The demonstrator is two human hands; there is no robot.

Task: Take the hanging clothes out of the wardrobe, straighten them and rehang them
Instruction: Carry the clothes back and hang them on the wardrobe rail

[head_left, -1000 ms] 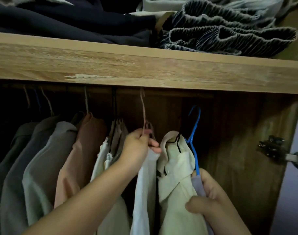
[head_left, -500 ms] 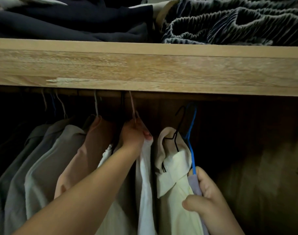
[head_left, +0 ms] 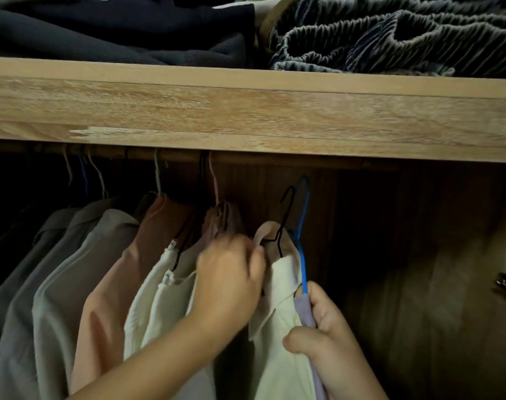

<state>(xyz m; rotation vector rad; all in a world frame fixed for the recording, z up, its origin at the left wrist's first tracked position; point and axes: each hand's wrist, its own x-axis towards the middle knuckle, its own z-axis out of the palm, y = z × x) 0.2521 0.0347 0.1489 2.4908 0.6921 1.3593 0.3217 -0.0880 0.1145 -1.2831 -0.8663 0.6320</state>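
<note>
Two hangers off the rail: black hanger in the cream shirt, blue hanger with a lilac garment, both low at the wardrobe's right end. Right hand pinching lilac cloth just under the blue wire; left hand blurred against the cream collar, fingers curled, hold on it impossible to tell. Step judged as rehanging: next, lifting both hooks up and over the rail, beside the pink hanger.
</note>
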